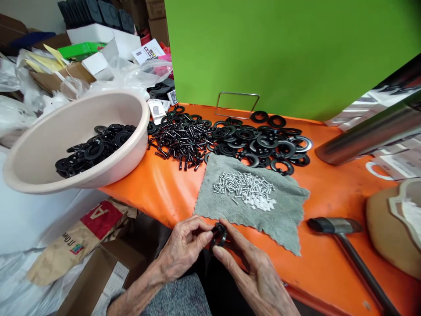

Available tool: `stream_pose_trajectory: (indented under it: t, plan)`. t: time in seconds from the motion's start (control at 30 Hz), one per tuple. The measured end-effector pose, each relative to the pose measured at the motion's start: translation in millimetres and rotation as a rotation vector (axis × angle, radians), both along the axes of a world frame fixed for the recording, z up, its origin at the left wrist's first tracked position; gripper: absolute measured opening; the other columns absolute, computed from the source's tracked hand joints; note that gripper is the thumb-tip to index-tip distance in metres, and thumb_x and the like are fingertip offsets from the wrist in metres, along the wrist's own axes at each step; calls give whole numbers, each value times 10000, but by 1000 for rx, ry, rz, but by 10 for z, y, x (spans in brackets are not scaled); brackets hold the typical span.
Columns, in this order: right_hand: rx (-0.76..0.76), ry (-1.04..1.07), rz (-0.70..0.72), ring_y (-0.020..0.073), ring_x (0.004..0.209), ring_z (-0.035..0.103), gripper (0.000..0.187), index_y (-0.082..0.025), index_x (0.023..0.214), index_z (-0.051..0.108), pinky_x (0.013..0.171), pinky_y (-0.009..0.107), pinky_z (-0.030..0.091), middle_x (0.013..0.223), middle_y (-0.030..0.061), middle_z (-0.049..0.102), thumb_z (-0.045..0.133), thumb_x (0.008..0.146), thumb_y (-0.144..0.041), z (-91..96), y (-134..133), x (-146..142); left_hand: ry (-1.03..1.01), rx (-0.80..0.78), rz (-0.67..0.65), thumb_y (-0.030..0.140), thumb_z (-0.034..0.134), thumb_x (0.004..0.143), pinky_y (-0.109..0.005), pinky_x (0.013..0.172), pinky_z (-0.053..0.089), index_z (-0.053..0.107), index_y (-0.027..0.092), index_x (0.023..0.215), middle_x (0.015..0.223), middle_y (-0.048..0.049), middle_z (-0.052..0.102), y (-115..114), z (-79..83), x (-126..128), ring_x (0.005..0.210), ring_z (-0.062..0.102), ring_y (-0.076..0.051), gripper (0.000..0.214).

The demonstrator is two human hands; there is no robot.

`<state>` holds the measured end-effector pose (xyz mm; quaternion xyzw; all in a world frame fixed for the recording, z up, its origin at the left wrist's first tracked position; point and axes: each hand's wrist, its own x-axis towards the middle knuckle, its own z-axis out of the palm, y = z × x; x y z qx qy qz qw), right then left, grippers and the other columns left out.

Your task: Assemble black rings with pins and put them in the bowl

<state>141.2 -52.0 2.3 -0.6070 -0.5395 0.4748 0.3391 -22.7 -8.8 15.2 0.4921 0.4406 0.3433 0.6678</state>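
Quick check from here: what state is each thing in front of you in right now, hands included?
Left hand, gripping the black ring
Right hand, pinching the same ring
Black ring, held above the table
Basin, holding a heap of rings
Black bolts, in a loose heap
Loose black rings, spread in a pile
Gray cloth, lying flat
Silver screws, heaped on the cloth
Hammer, lying untouched

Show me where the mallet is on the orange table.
In the head view, the mallet lies at lower right on the orange table, just right of the grey cloth, its handle running down past the table's front edge.
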Motion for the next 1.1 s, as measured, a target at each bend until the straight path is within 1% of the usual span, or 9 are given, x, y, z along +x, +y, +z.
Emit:
stream_pose_trajectory:
  t: [0.2, 0.3, 0.4, 0.47, 0.57, 0.7, 0.83, 1.0, 1.1]
  plan:
    - [121, -108, 36, 237, 956, 688, 483, -256, 1276, 549, 800, 394, 597, 1087, 65, 711, 530, 876, -527, 26, 77, 57, 4, -31, 9, 339, 601, 870, -242, 734, 459, 648, 137, 863, 845, -39, 608, 15, 37, -10, 773, 562, -131, 207]
    - [324, -404, 28, 213, 884, 674, 353, -228, 1215, 556, 757, 355, 583, 1022, 80, 690, 452, 941, -424, -75, 254, 250, 6, -108, 25, 374, 618, 852, -229, 714, 455, 643, 131, 897, 871, -51, 642, 86, 96, -40, 775, 573, -130, 248]
    - [479, -733, 1, 267, 893, 588, 278, -190, 1096, 578, 783, 432, 524, 951, 122, 620, 392, 954, -340, -202, 485, 388, 43, -144, 38, 403, 655, 814, -199, 654, 425, 628, 124, 876, 773, -21, 620, 164, 163, -82, 707, 544, -104, 288]
    - [494, -801, -9, 301, 853, 531, 278, -192, 983, 595, 768, 492, 480, 863, 126, 576, 351, 948, -321, -276, 607, 395, 42, -150, 38, 416, 665, 800, -195, 648, 419, 620, 123, 867, 742, -5, 596, 194, 188, -107, 690, 536, -96, 305]
    - [494, -802, -19, 300, 782, 489, 292, -205, 848, 576, 732, 509, 445, 784, 111, 533, 313, 937, -299, -342, 705, 340, 5, -171, 37, 443, 670, 789, -218, 702, 448, 608, 122, 869, 767, -10, 598, 203, 189, -130, 724, 569, -111, 336]
    - [492, -732, -24, 278, 772, 495, 263, -227, 816, 548, 726, 481, 435, 779, 87, 540, 330, 930, -319, -317, 694, 333, -24, -193, 32, 462, 688, 769, -240, 756, 472, 606, 121, 857, 787, -17, 610, 200, 159, -147, 759, 597, -125, 361]
    - [471, -585, 19, 185, 694, 546, 237, -239, 836, 557, 640, 326, 472, 762, 32, 579, 410, 935, -396, -128, 529, 341, -45, -221, 41, 484, 699, 750, -262, 792, 485, 603, 121, 861, 811, -21, 621, 217, 132, -155, 772, 604, -128, 391]
    - [169, -206, 40, 118, 612, 510, 253, -246, 808, 572, 591, 222, 435, 674, -32, 553, 466, 924, -444, 181, 266, 211, -13, -203, 16, 469, 680, 769, -261, 781, 491, 599, 120, 851, 778, -21, 630, 226, 142, -136, 754, 607, -128, 368]
    - [121, -99, 74, 116, 624, 502, 270, -237, 763, 576, 601, 221, 425, 665, -30, 534, 484, 907, -447, 237, 214, 155, -1, -182, -2, 446, 662, 789, -272, 787, 490, 599, 122, 863, 801, -28, 634, 213, 148, -130, 771, 614, -137, 338]
